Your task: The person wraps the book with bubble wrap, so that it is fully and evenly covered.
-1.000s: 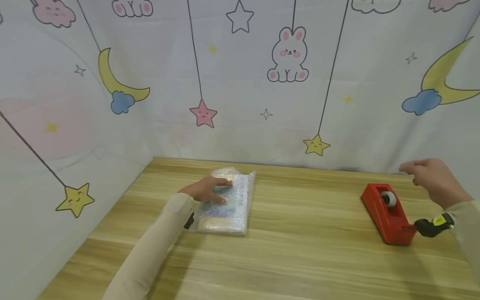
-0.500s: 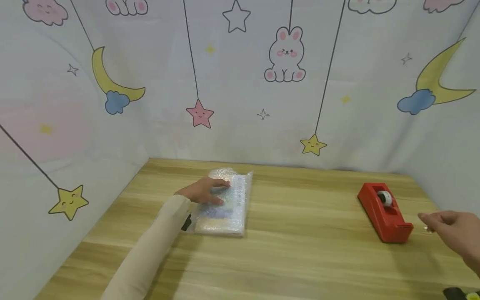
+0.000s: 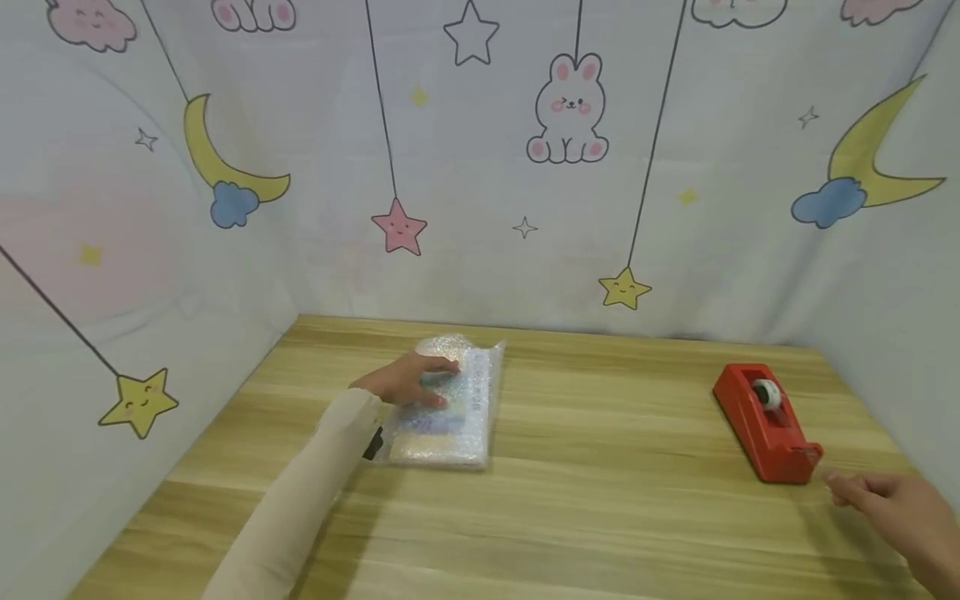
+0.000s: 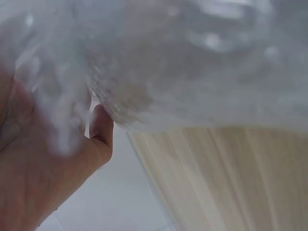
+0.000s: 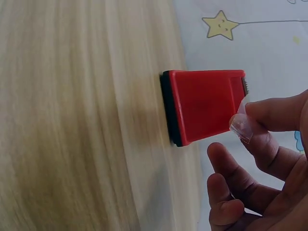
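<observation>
The right hand (image 3: 896, 512) is coming down and back: a second ago it was hovering above the red tape dispenser (image 3: 765, 421) near the table's back right corner, and now it is sitting low at the right edge, just in front of the dispenser's cutter end. The right wrist view is showing why: thumb and forefinger are pinching a short piece of clear tape (image 5: 240, 126) that seems to be coming off the cutter, with the other fingers curling loosely beneath. So a strip is being drawn, or has just been torn free; which of the two I cannot tell.

The left hand (image 3: 408, 382) is staying put, pressing flat with straight fingers on the bubble-wrapped parcel (image 3: 450, 417), which is lying toward the table's (image 3: 600, 517) back left part, well apart from the dispenser. The left wrist view is showing only blurred bubble wrap (image 4: 192, 62) against the palm. My reading is that the wrap is being held closed while tape is being fetched for it.
</observation>
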Action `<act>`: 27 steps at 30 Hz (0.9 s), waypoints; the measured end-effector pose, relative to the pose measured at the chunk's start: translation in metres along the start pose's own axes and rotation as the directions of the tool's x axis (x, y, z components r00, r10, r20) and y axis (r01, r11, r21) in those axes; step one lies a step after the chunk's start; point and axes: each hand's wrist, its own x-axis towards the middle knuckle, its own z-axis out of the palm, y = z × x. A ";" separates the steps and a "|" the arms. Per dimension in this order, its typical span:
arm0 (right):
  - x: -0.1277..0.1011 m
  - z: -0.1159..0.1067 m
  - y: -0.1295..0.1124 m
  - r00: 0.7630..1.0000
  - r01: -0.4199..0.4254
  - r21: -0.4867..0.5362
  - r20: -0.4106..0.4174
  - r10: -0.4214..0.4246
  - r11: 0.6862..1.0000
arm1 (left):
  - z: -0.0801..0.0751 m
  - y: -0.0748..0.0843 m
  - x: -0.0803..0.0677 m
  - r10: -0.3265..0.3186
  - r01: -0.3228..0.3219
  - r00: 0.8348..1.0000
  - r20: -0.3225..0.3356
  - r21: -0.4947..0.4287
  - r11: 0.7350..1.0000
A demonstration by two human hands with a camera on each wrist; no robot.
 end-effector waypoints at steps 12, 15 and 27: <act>0.014 -0.005 -0.009 0.996 0.086 -0.153 0.045 -0.080 0.984 | -0.001 0.000 0.000 0.044 -0.044 0.999 -0.017 0.009 0.999; 0.018 -0.006 -0.007 0.996 0.058 -0.090 0.074 -0.051 0.994 | -0.001 0.000 0.001 0.045 -0.044 0.999 -0.018 0.010 0.999; 0.031 -0.015 -0.010 0.974 0.192 -0.246 0.162 -0.155 0.950 | 0.001 -0.004 0.002 0.020 -0.020 0.999 -0.028 0.013 1.000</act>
